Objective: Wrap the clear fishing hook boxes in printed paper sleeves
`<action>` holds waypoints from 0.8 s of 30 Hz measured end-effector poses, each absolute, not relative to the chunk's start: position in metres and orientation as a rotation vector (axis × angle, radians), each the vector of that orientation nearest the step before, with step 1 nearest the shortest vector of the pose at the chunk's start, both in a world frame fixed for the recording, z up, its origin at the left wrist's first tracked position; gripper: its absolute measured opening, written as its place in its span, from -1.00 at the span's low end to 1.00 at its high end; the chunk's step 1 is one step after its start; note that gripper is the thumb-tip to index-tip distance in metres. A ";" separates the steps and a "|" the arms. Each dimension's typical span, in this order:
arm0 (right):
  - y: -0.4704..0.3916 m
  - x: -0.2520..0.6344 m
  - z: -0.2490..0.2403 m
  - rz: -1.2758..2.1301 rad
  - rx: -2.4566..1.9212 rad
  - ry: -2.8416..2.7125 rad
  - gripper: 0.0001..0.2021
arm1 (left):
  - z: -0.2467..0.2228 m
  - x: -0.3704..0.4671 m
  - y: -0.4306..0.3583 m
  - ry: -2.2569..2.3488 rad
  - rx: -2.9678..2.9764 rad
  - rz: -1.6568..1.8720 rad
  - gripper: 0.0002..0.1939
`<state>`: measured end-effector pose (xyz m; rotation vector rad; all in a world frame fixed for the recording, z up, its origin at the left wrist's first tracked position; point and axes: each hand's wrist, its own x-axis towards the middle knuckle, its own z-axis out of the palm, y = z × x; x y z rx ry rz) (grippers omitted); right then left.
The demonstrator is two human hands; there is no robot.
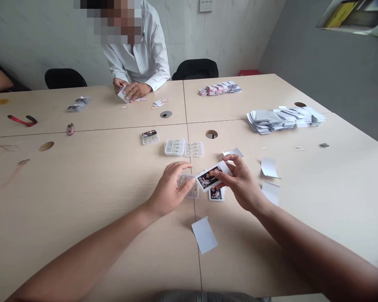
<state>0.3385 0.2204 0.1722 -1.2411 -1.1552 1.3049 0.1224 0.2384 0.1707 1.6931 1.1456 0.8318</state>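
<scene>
My right hand [241, 182] pinches a black-and-white printed card [210, 177], tilted above the table. My left hand [171, 186] is closed around a clear plastic box [192, 189], thumb over its top and fingers at its far side. Another printed card [216, 194] lies on the table just beneath the held one. Beyond my hands are two clear boxes of small items side by side, the left one [174, 147] and the right one [194, 149]. A box with a black label [150, 136] sits farther left.
White paper pieces [204, 235] lie near me and right of my right hand. Paper stacks [283, 119] stand at the right. Across the table [97, 209], a person in a white shirt [151, 46] holds a box. Red-handled pliers [22, 121] lie far left.
</scene>
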 end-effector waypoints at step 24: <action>0.196 0.341 0.201 1.390 -0.933 -1.435 -0.89 | 0.221 0.127 0.227 0.884 1.458 0.577 -0.79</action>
